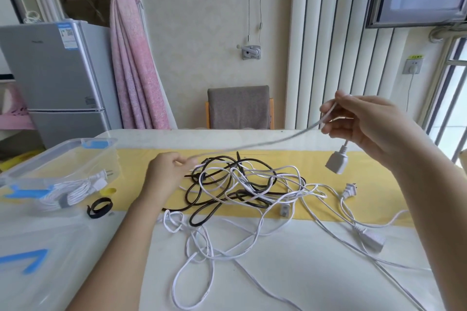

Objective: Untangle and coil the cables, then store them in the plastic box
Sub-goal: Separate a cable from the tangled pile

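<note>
Lowest in the frame, at the left, the clear lid [50, 235] lies flat on the table [316, 285], off the box so the opening stays free for storing. At bottom centre, loose white loops [197, 255] trail toward the near edge, slack that has spilled out of the main knot.

Farther in, at mid-frame, the tangle [242, 184] of black and white cables sits on the yellow runner [379, 159], strands crossing over one another. A white plug [350, 190] and a white connector [371, 237] lie apart to its right. A black strap [99, 207] waits at centre left, likely meant for binding the next coil.

Behind the strap, at the left edge, the plastic box [75, 159] already holds one coiled white cable [65, 194], tied with a band.

The left hand [166, 171] hovers at the left edge of the tangle with fingers curled; it seems to pinch the stretched white cable [252, 145], though motion blur hides the contact. The right hand [364, 121], raised at centre right, grips the same cable near its end, so the grey socket end [336, 161] dangles below the palm. Held taut between the two hands, the line lifts clear of the knot, which shows where it runs and lets it be drawn out.

Beyond the table's far edge stands a grey chair [238, 108].
</note>
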